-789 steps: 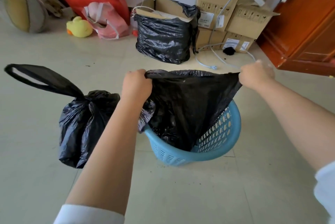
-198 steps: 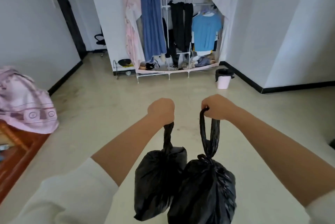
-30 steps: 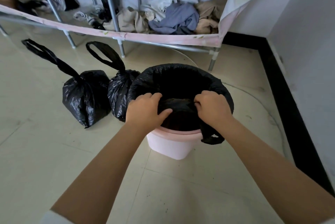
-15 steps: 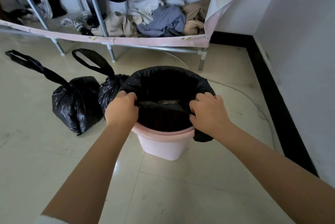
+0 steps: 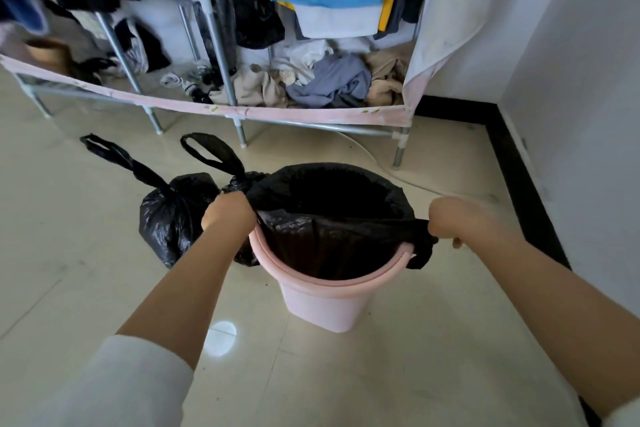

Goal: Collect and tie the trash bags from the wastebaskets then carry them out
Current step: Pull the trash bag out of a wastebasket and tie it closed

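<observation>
A pink wastebasket (image 5: 322, 305) stands on the tiled floor, lined with a black trash bag (image 5: 339, 191). My left hand (image 5: 227, 215) grips the bag's near rim on the left side. On the right, my right hand (image 5: 460, 220) grips the same rim, stretched taut between both hands above the basket. The bag's far rim still drapes over the basket's back edge. Two tied black trash bags sit on the floor to the left: one (image 5: 169, 215) in full view, the other (image 5: 242, 181) mostly hidden behind my left hand, its loop handle standing up.
A metal-framed fabric wardrobe (image 5: 242, 111) with hanging clothes and a heap of garments stands just behind the basket. A white wall with black skirting (image 5: 519, 177) closes off the right side. Open tiled floor lies to the left and in front.
My hands have moved apart along the bag's near rim, pulling it off the basket's front edge and stretching it taut. The pink rim at the front is now uncovered.
</observation>
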